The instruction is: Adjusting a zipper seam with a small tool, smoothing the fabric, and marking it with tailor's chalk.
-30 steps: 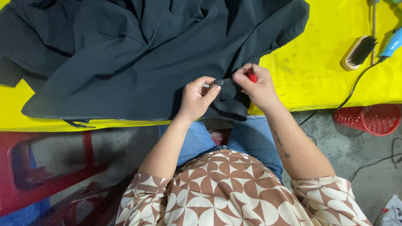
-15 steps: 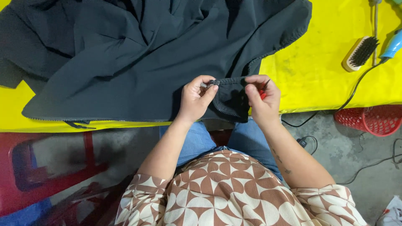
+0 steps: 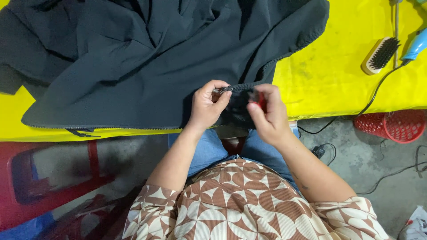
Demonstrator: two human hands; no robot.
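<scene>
Since the earlier frame the right hand [image 3: 267, 113] has moved a little to the right and downward, so the dark edge between the two hands is now drawn out longer; the left hand [image 3: 208, 106] has stayed nearly at the same place.

Nearest to the camera is the patterned brown and white blouse [image 3: 253, 204] of the person, and under it the blue jeans [image 3: 209, 149]; to the left, on the floor, stands a red stool [image 3: 53, 178].

Both hands are held at the front edge of the worktop [image 3: 329, 75], which is covered in yellow; the left hand pinches the gathered hem of the black garment [image 3: 133, 66] between thumb and forefinger; the right hand pinches the same hem a little apart, and its fingers are closed around a small red tool [image 3: 262, 103], of which only a part is visible; I cannot tell what kind of tool it is.

The black garment lies spread over the worktop, from the hands toward the far left side; its lower edge hangs just over the front border.

Farther right on the worktop lies a wooden brush [image 3: 380, 54] with black bristles, and beside it a light blue appliance [image 3: 416, 44] with a black cable [image 3: 378, 89]; below, on the floor, stands a red basket [image 3: 391, 125].
</scene>
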